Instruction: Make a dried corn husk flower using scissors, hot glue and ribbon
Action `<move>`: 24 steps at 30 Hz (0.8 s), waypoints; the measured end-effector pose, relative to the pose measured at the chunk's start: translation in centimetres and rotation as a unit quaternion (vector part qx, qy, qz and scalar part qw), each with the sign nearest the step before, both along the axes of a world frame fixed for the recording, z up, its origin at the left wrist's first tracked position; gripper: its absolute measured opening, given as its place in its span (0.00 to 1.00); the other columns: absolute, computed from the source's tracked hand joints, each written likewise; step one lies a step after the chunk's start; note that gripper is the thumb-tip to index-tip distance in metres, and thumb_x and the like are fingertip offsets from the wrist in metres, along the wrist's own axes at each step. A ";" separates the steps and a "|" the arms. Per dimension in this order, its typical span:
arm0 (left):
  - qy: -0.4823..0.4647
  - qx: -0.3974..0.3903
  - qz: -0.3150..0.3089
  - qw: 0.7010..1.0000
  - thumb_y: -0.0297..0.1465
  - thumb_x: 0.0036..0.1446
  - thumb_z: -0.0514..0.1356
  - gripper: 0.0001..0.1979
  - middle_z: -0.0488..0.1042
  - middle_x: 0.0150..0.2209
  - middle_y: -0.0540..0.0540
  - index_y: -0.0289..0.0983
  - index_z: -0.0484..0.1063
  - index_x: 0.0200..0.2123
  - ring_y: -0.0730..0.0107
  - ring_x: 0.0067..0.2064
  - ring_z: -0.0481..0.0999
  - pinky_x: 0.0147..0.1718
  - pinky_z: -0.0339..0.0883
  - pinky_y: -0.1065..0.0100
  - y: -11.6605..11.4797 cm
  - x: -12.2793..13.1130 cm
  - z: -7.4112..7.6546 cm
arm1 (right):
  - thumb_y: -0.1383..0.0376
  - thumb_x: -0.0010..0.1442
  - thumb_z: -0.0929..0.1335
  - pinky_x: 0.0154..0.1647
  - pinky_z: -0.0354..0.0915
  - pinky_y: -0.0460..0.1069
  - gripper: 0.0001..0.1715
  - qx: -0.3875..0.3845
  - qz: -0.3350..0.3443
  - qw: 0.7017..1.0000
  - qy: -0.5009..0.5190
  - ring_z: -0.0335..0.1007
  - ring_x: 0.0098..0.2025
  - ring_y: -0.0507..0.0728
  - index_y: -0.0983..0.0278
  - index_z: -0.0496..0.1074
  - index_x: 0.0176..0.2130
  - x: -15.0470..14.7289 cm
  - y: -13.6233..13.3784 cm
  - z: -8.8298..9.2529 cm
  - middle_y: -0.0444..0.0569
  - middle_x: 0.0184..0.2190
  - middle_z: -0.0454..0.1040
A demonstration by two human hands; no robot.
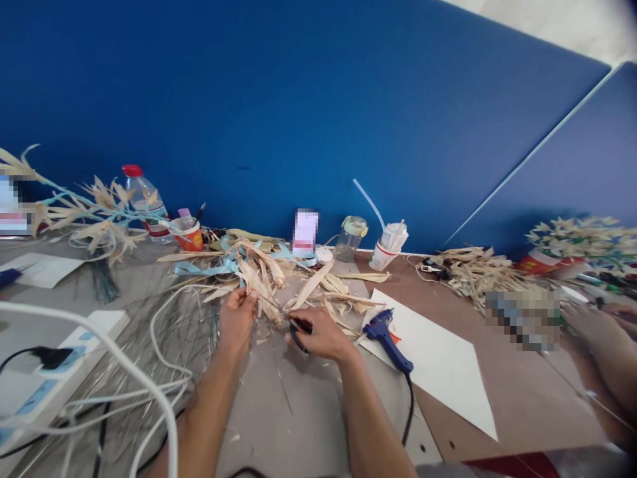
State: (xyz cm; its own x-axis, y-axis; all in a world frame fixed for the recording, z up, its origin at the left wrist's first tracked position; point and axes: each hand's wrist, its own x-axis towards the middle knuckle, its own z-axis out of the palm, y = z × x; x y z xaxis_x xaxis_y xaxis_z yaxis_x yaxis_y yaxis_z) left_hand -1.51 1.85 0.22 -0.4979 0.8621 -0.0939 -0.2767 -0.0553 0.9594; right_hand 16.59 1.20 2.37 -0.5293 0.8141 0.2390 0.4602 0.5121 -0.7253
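Note:
My left hand (237, 315) is closed in a pinch on a piece of dried corn husk at the near edge of a loose pile of husks (263, 272). In my right hand (321, 335) is a pair of scissors (298, 334) with black handles. Its blades point left toward the husk at my left fingertips; whether they touch it I cannot tell. Light blue ribbon (206, 267) lies among the husks. Right of my right hand, a blue hot glue gun (391, 338) rests partly on a white sheet (448, 365).
A power strip (64, 365) with looping white cables (162, 325) and thin wires lies at the left. Behind the husks stand a phone (305, 229), a jar (351, 239), paper cups (385, 255) and a bottle (146, 199). Another person's hands (592, 325) are at the far right.

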 end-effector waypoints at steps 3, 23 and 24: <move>0.003 -0.004 -0.002 1.000 0.39 0.37 0.68 0.17 0.70 0.21 0.54 0.35 0.70 0.29 0.79 0.18 0.59 0.19 0.50 0.73 0.1 0.0 -0.2 | 0.66 0.49 0.70 0.28 0.52 0.44 0.02 0.013 -0.006 1.000 -0.016 0.59 0.23 0.51 0.60 0.74 0.25 -0.1 -0.1 -0.1 0.40 0.18 0.67; -0.012 -0.002 -0.007 1.000 0.38 0.35 0.68 0.18 0.69 0.19 0.54 0.33 0.71 0.28 0.82 0.17 0.57 0.16 0.47 0.74 0.2 0.1 -0.2 | 0.64 0.54 0.69 0.31 0.54 0.44 0.08 -0.021 0.008 0.996 -0.090 0.62 0.27 0.51 0.63 0.77 0.36 0.2 0.6 -1.2 0.44 0.26 0.74; -0.011 -0.003 -0.008 1.000 0.38 0.35 0.68 0.18 0.70 0.19 0.54 0.33 0.71 0.28 0.82 0.17 0.57 0.16 0.47 0.74 0.1 0.1 -0.2 | 0.64 0.54 0.69 0.30 0.53 0.44 0.07 -0.023 0.011 0.996 -0.086 0.60 0.27 0.51 0.63 0.77 0.35 0.2 0.6 -1.1 0.43 0.25 0.73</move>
State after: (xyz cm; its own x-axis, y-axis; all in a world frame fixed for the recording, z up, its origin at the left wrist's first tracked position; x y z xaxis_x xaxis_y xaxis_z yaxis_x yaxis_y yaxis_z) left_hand -1.38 2.00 0.04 -0.4815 0.8695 -0.1096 -0.2992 -0.0455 0.9531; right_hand 16.76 1.76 1.23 -0.5769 0.8099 0.1060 0.5686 0.4913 -0.6598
